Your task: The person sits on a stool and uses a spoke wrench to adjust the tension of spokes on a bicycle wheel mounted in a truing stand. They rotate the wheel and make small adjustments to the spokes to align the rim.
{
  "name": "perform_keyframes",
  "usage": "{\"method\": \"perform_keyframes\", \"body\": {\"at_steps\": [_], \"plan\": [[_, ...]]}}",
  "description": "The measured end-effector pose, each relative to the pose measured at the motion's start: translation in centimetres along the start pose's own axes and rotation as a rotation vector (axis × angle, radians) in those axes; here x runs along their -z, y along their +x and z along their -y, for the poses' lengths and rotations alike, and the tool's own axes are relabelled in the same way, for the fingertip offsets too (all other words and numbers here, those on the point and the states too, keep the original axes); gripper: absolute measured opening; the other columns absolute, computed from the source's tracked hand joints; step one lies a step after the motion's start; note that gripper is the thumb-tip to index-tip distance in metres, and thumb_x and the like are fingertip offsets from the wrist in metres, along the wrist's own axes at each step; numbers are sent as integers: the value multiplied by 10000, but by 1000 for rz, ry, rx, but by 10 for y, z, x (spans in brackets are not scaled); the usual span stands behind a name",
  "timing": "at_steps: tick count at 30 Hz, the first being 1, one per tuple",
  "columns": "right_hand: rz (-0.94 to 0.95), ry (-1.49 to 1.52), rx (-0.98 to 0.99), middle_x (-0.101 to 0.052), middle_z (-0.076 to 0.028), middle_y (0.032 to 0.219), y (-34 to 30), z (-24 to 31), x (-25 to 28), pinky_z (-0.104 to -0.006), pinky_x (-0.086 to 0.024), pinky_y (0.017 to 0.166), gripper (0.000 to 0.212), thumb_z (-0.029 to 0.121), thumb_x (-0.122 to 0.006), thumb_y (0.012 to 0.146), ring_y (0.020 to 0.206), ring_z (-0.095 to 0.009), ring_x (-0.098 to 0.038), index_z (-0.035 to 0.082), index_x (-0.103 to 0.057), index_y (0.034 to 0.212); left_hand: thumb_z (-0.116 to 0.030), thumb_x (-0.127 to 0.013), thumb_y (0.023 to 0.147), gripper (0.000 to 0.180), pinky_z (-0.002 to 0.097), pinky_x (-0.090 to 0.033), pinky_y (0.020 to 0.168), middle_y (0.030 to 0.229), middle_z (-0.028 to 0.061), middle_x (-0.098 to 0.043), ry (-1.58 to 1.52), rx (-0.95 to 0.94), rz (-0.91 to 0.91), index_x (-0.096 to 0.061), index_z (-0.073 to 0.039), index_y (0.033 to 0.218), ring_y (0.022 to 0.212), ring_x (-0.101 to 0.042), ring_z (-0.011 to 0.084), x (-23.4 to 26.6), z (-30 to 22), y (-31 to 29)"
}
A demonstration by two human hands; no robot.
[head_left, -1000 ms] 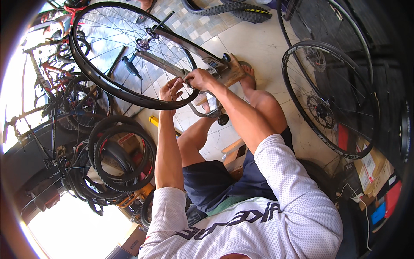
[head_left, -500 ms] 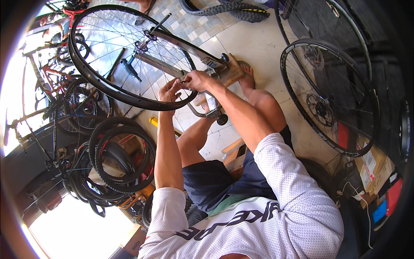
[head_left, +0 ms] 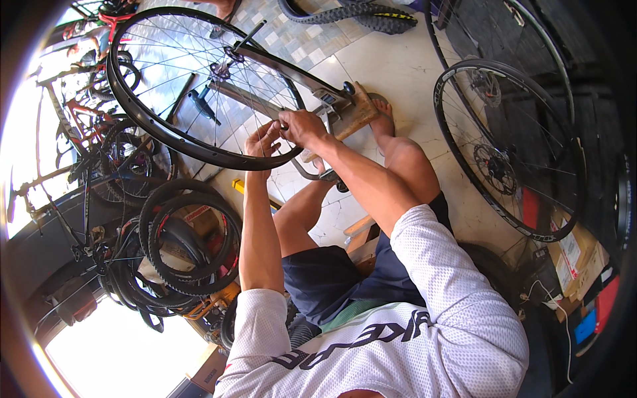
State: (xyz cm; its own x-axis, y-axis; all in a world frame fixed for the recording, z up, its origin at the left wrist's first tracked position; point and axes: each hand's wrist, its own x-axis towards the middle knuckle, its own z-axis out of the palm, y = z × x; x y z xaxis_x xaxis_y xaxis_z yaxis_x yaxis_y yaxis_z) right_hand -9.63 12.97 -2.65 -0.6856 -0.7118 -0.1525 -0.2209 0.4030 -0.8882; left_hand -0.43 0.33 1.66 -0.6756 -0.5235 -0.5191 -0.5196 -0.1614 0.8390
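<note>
A black-rimmed bicycle wheel point(head_left: 174, 147) is mounted at its hub in a metal truing stand point(head_left: 302, 77) on a wooden base point(head_left: 363, 109). At the near right part of the rim, my left hand point(head_left: 261, 142) has its fingers bent and pinched beside the spokes. What lies between those fingertips is too small to make out. Close beside it, my right hand point(head_left: 304, 128) is closed with thumb and fingers round a small dark tool point(head_left: 284, 126), mostly hidden by the fingers. Both hands almost touch each other at the spoke ends.
A blue-and-black T-handled tool point(head_left: 199, 105) shows through the spokes. Two wheels with disc rotors point(head_left: 443, 119) lean at the right. Several tyres point(head_left: 159, 255) hang or lie at the left, near parked bicycles point(head_left: 76, 119). A loose tyre point(head_left: 381, 20) lies on the far floor.
My right hand has turned a little at the wrist, its back now more upward over the small tool. My left hand stays at the rim. The view has shifted slightly.
</note>
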Motion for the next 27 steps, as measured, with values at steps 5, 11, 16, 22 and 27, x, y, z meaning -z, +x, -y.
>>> {"method": "perform_keyframes", "body": {"at_steps": [5, 11, 16, 22, 27], "plan": [[21, 56, 9, -719, -133, 814, 12, -23, 1, -406, -532, 661, 242, 255, -754, 806, 730, -296, -699, 47, -680, 906, -310, -753, 890, 375, 273, -449, 780, 1007, -12, -684, 47, 20, 22, -679, -61, 1160, 908, -609, 104, -7, -1, 4], [-53, 407, -45, -723, -95, 742, 22, -30, 6, -320, -525, 629, 185, 176, -755, 822, 656, -176, -683, 13, -720, 902, -350, -785, 861, 446, 266, -466, 732, 968, 13, -680, 36, 9, -1, -684, -32, 1156, 881, -619, 113, -7, 1, 5], [48, 418, -110, -730, -82, 767, 21, -30, 13, -304, -527, 637, 183, 120, -707, 837, 673, -136, -671, 7, -740, 977, -357, -698, 930, 400, 275, -472, 767, 1044, 29, -688, 34, 20, -29, -664, -45, 1178, 953, -632, 136, -3, 4, 3], [250, 544, -111, -731, -60, 802, 19, -30, 12, -287, -518, 636, 224, 30, -584, 866, 671, -122, -653, 16, -744, 1022, -348, -711, 923, 395, 245, -479, 711, 989, 7, -694, 4, -21, -10, -654, -46, 1172, 885, -661, 119, -7, 5, 4], [254, 531, -94, -727, -70, 798, 15, -28, 11, -286, -513, 634, 255, 4, -557, 847, 674, -121, -650, 2, -734, 1031, -359, -710, 925, 416, 254, -483, 728, 974, -3, -681, 5, -19, 7, -642, -41, 1185, 899, -656, 126, -6, 5, 5]]}}
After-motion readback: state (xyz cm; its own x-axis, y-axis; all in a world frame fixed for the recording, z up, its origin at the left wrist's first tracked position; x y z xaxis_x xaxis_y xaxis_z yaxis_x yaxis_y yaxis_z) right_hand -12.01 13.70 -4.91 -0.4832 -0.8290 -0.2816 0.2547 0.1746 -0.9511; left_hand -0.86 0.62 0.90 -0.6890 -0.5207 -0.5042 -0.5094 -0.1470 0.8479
